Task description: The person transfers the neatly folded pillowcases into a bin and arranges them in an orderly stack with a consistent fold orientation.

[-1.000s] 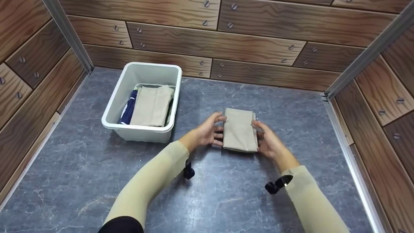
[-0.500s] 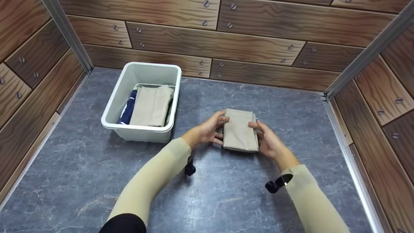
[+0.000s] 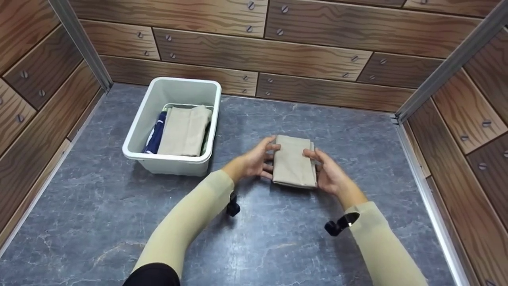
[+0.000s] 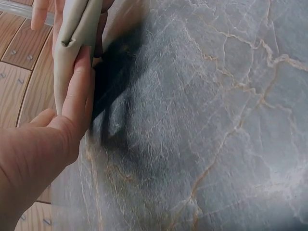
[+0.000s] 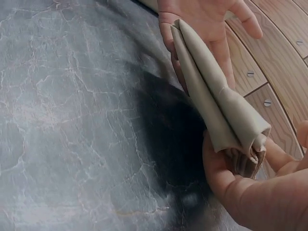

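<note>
A folded beige cloth (image 3: 293,161) is held between my two hands, a little above the dark floor, with its shadow beneath it in both wrist views. My left hand (image 3: 254,159) grips its left edge, fingertips over the top and other fingers lower at the side. On the opposite edge, my right hand (image 3: 331,174) pinches the cloth, thumb and fingers on either face. The right wrist view shows the layered folds of the cloth (image 5: 207,91) end-on, and the left palm (image 5: 199,24) beyond. From the left wrist, a finger (image 4: 77,91) lies along the cloth's underside.
Left of the hands stands a pale grey bin (image 3: 174,165). Inside it lie another folded beige cloth (image 3: 184,131) and a navy folded item (image 3: 156,133), with something dark green partly hidden at the right. Wood-patterned panels (image 3: 222,47) wall the marbled floor (image 3: 99,206).
Fingers of both hands have moved inward over the cloth's side edges and now hold it. The cloth has barely shifted; the bin and its contents stay put.
</note>
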Demonstrator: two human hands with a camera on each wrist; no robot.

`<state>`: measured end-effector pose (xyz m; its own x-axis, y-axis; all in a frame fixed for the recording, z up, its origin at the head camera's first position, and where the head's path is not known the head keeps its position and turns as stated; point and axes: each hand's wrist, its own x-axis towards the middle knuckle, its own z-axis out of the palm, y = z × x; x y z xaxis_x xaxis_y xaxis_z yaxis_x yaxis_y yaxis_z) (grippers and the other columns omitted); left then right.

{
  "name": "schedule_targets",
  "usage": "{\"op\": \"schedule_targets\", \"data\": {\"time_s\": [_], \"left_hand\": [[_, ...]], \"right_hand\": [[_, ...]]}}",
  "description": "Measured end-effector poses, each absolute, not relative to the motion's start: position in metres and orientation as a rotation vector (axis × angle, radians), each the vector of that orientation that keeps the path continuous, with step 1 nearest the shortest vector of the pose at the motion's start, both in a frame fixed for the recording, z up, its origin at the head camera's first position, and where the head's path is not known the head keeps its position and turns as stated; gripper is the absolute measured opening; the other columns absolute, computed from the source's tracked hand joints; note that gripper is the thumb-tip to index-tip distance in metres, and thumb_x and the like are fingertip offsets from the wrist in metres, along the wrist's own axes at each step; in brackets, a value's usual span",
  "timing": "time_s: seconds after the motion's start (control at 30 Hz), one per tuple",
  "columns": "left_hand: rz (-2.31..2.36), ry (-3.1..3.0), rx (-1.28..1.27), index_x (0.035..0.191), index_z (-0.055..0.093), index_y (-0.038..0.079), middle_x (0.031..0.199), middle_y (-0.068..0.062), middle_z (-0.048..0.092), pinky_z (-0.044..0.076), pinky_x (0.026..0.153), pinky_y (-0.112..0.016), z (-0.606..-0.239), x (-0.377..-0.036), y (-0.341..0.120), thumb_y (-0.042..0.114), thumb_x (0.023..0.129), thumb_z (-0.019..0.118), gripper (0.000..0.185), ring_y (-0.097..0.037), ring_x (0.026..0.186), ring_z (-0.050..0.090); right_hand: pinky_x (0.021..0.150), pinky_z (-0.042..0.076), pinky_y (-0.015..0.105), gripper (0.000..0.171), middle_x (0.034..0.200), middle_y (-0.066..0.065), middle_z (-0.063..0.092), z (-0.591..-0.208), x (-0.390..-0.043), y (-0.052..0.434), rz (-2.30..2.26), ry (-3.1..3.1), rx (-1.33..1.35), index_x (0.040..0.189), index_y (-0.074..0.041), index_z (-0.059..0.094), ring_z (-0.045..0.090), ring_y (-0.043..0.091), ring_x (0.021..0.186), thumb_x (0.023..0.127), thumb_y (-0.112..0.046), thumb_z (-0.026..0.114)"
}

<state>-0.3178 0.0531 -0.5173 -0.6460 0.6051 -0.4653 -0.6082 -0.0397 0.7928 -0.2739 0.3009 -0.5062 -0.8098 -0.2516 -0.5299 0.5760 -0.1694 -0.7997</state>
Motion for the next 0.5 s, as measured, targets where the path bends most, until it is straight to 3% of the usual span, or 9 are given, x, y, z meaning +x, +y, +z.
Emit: {"op": "schedule_targets", "data": {"time_s": [0.23,0.5], "left_hand": [[1.808,1.383,0.021,0.159,0.025,0.023,0.166,-0.004,0.016,0.043,0.104,-0.064,-0.5195,-0.3176,0.0518,0.068,0.096,0.032,0.078,-0.051,0.135,0.040],[1.824,1.381,-0.011,0.159,0.028,0.020,0.166,-0.004,0.018,0.038,0.107,-0.066,-0.5200,-0.3197,0.0545,0.069,0.094,0.033,0.081,-0.046,0.143,0.029]], "right_hand": [[0.095,0.052,0.039,0.064,0.150,0.008,0.033,-0.5111,-0.2725,0.3028,-1.987,1.592,0.293,0.159,-0.016,0.024,0.047,0.019,0.120,0.106,-0.054,0.024],[0.092,0.051,0.042,0.069,0.158,0.007,0.026,-0.5084,-0.2722,0.3032,-1.920,1.645,0.330,0.158,-0.021,0.028,0.047,0.025,0.123,0.103,-0.062,0.023]]}}
